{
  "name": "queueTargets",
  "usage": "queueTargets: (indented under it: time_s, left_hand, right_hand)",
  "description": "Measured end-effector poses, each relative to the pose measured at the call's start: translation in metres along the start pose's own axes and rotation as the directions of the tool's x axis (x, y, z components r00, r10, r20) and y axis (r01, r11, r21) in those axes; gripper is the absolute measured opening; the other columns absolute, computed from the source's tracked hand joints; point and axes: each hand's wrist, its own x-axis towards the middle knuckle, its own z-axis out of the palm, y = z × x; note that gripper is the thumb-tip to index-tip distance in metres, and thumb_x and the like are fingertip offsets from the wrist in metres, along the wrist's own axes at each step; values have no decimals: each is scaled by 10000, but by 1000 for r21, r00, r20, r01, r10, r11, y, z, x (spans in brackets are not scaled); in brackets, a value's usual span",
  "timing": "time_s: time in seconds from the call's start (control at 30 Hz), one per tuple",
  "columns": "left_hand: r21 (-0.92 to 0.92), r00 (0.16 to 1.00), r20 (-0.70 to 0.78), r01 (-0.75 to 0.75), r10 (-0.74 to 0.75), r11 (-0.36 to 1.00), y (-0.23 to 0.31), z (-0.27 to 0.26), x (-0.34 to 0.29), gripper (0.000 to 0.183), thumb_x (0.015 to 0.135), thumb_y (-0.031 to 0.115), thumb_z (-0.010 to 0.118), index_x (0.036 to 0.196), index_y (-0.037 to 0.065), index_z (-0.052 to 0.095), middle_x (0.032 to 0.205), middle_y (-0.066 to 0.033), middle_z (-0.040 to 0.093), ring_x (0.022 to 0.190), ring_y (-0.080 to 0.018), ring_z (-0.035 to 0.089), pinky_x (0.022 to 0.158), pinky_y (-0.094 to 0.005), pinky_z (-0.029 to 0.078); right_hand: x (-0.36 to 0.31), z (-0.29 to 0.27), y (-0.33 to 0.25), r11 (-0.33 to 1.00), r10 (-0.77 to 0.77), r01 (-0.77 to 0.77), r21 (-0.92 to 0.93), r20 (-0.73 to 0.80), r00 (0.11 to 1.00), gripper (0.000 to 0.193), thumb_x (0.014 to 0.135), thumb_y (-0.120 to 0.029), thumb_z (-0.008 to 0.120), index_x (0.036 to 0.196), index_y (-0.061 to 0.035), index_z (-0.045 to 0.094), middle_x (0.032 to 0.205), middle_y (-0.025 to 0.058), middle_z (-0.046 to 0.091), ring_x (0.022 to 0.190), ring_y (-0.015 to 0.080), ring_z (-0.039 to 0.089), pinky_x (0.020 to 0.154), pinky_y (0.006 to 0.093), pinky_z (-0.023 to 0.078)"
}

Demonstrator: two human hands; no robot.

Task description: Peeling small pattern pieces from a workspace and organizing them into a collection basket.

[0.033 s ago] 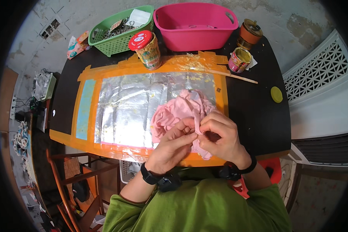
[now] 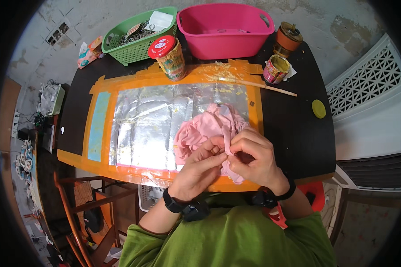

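A crumpled pink cloth (image 2: 200,127) lies bunched on the silver foil sheet (image 2: 142,120), close to the table's front edge. My left hand (image 2: 199,171) is closed with thumb and fingers pinching a raised fold of it. Right beside it, my right hand (image 2: 258,155) pinches the same narrow fold from the other side, its fingers curled. Both hands nearly touch at the fold. A strip of the cloth hangs down below my fingers, near the orange tape border (image 2: 256,120). Whether something small sits between the fingertips is hidden.
Along the back of the black table stand a green basket (image 2: 127,54), a pink basin (image 2: 227,44), a red-lidded cup (image 2: 170,60), an open tin (image 2: 276,71) and an orange-brown jar (image 2: 288,39). A wooden stick (image 2: 276,90) and yellow lid (image 2: 319,109) lie at right.
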Motion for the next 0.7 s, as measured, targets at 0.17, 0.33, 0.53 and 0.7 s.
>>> queueTargets:
  time_s: [0.17,0.33,0.53,0.7]
  left_hand:
    - [-122,979,-191,-99,74,988,-4,10,4,282,1013,253,544,1210,51,547,1191,-50,587,1156,-169,532,1026,-334,406]
    - [-330,995,-99,-36,4,943,5,-14,5,456,1001,457,504,1194,47,557,1195,-68,583,1178,-188,521,1041,-352,411]
    - [-213,997,-51,-75,65,974,1,-11,3,461,978,421,567,1241,43,543,1257,-83,543,1205,-212,510,1059,-373,411]
    - [-168,999,4,-32,33,985,2,-12,1,479,957,318,629,1341,67,491,1284,-74,540,1205,-220,517,1046,-393,425]
  right_hand:
    - [0,3,1,998,-59,59,-5,-38,998,184,647,25,703,748,-40,564,742,58,569,659,239,560,612,349,448]
    - [-7,-4,-8,998,7,-8,61,14,1000,138,729,30,722,811,-12,619,809,47,607,712,155,593,609,281,463]
    - [-10,-11,-6,799,364,-317,512,8,931,143,846,65,689,986,51,664,965,81,633,843,102,606,708,225,492]
    - [-9,-8,6,841,253,-273,467,106,962,252,877,64,656,1128,52,657,1064,102,632,863,136,613,774,239,487]
